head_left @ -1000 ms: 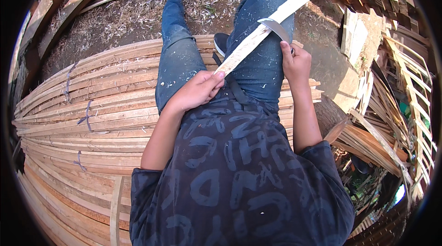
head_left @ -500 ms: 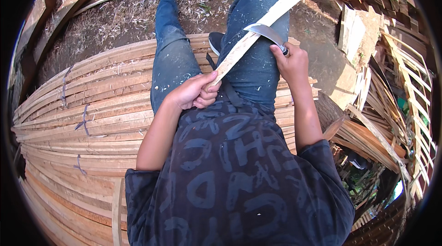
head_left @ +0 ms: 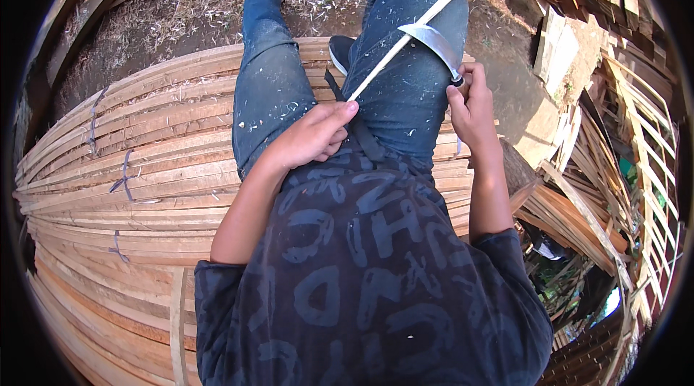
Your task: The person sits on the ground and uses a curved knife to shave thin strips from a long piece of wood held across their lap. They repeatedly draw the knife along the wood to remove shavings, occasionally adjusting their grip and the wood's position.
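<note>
Long pale wooden strip (head_left: 442, 5): rolled since half a second ago, so its narrow edge shows where the broad flat face did; the far end now runs out of view at the top.
Turn: as I judge it, this brings a different side of the wood to the blade.
Strip's look: straight, thin, creamy yellow, slanting above the person's right thigh; whether it touches there, I can't tell.
Curved silver knife (head_left: 434, 40): crosses the strip, its hooked tip just past the far side; bite or mere rest, I can't tell.
Left hand (head_left: 318, 133): pinches the strip's near end, thumb on top, fingers curled.
Right hand (head_left: 470, 100): grasps the knife's dark handle, slightly farther right than before.
Blue jeans (head_left: 419, 100): flecked with shavings under the work.
Stacked light-brown planks (head_left: 173, 115): spread beneath and left of the person.
</note>
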`<state>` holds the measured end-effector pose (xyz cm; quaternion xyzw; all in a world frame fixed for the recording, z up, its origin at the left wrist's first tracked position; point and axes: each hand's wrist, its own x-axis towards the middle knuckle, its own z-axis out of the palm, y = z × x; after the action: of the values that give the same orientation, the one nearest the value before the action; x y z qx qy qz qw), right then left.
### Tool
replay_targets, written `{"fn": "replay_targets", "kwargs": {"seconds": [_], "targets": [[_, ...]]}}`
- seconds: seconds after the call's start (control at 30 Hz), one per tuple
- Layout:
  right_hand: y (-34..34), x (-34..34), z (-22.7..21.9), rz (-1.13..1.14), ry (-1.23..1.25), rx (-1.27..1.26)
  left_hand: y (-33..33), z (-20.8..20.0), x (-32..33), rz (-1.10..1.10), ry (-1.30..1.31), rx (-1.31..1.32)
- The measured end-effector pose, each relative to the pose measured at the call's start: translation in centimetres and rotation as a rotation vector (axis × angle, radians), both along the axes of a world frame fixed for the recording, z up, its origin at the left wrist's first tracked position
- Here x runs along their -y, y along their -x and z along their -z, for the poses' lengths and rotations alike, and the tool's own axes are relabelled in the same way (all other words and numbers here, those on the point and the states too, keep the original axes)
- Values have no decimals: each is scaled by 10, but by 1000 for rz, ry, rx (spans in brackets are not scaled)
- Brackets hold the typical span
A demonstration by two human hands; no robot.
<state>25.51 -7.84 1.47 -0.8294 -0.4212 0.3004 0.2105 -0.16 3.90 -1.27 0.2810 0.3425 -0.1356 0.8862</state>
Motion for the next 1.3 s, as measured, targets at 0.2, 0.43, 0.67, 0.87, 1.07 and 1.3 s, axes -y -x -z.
{"fn": "replay_targets", "kwargs": {"seconds": [0.2, 0.43, 0.67, 0.87, 1.07, 1.3], "targets": [[15, 1, -4, -9, -192, -18, -3, 4, 11, -42, -395, 29], [21, 7, -7, 1, -129, 174, -11, -14, 10, 17, -814, -131], [32, 3, 9, -68, -180, 261, -15, -18, 10, 30, -942, -156], [32, 1, 19, -95, -203, 357, -3, -28, 13, 96, -1022, -245], [34, 0, 26, -83, -221, 398, 19, -32, 25, 147, -1063, -314], [35, 0, 29, -80, -214, 428, 48, -31, 36, 140, -1169, -315]]}}
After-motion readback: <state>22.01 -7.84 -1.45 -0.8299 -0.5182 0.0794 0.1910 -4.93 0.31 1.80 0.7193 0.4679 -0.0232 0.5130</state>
